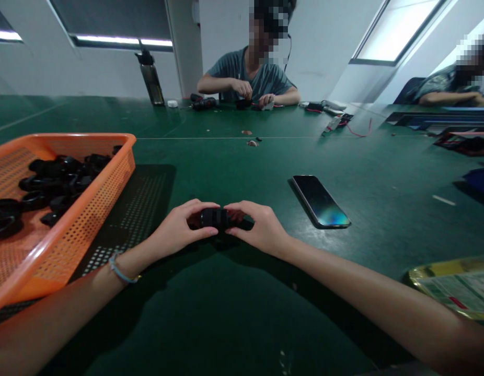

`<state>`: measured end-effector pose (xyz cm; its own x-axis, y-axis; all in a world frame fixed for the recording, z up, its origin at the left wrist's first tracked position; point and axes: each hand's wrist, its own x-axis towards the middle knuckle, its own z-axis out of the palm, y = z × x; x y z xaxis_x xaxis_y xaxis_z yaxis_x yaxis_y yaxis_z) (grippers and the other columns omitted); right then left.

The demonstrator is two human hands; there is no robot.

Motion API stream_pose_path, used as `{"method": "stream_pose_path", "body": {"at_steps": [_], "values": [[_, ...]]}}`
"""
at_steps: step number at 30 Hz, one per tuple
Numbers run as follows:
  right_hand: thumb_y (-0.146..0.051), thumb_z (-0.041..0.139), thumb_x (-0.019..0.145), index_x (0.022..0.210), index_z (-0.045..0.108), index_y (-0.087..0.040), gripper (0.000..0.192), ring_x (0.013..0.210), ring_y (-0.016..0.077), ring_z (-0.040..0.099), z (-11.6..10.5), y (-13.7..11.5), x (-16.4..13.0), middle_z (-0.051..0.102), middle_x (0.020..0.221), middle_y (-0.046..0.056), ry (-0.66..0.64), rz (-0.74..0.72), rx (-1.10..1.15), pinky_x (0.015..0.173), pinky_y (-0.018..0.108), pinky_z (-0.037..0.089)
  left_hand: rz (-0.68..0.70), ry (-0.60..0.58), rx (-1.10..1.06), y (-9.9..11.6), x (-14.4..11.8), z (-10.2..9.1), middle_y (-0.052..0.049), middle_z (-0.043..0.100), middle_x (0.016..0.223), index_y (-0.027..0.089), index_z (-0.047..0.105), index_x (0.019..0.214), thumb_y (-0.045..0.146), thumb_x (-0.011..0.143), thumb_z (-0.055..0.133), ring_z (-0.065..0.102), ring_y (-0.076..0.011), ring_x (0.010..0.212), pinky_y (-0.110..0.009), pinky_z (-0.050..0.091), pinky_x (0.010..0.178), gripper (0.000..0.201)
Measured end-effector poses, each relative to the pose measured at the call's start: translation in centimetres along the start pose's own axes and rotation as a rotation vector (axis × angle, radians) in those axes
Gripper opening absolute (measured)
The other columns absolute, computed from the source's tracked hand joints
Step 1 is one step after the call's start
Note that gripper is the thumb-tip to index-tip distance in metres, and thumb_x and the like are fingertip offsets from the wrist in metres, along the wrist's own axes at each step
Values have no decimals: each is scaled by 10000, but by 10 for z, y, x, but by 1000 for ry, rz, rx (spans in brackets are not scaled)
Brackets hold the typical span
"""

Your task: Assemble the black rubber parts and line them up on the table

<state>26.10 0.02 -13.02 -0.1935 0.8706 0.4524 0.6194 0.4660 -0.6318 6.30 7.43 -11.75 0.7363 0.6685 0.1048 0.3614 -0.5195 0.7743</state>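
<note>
A small black part sits between the 2 hands, low over the green bench, just left of the phone. The left hand closes on its left end: the thumb runs along the near side and the curled fingers wrap over the top, pinched narrow against the part. The right hand mirrors it on the right end, with fingers bent over the top and the thumb underneath, also narrow and pressed to the part. The fingertips of both hands nearly meet over its middle, so only a short dark band of it shows; its exact shape cannot be told. A thin bracelet circles the left wrist.

Left of the part, well apart from it, stands an orange basket with perforated walls, holding a heap of black rings. Right of the part the phone lies flat, screen up and dark. Farther right, at the near edge, lies a yellow-rimmed tray with printed sheets.

Beyond the part, across the bench, a person in a grey-green shirt handles dark pieces with both hands, with a dark bottle to the left of them. Red wires and small tools lie to the right of that person, and another person's arm rests at the far right.
</note>
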Motion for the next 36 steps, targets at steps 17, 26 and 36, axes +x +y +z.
{"method": "stream_pose_path", "body": {"at_steps": [17,26,36], "values": [[-147,697,710,998,633,-188,298,741,137,642,1,-1,1,688,882,23,-18,38,-28,699,287,522,5,8,7,-1,0,1,-26,553,902,216,604,1093,441,710,637,584,-204,811,-354,496,732,446],[-169,697,720,1010,639,-197,297,789,154,651,0,-1,1,698,903,32,-10,18,-60,726,298,519,8,18,16,-1,0,1,-24,551,898,224,609,1082,442,710,639,581,-203,809,-335,493,715,432],[-95,685,695,1032,630,-150,347,790,155,657,0,0,0,705,899,52,15,-56,-59,719,291,532,-11,3,8,3,0,-1,-38,556,930,205,605,1086,429,713,631,588,-217,840,-361,494,750,435]]}}
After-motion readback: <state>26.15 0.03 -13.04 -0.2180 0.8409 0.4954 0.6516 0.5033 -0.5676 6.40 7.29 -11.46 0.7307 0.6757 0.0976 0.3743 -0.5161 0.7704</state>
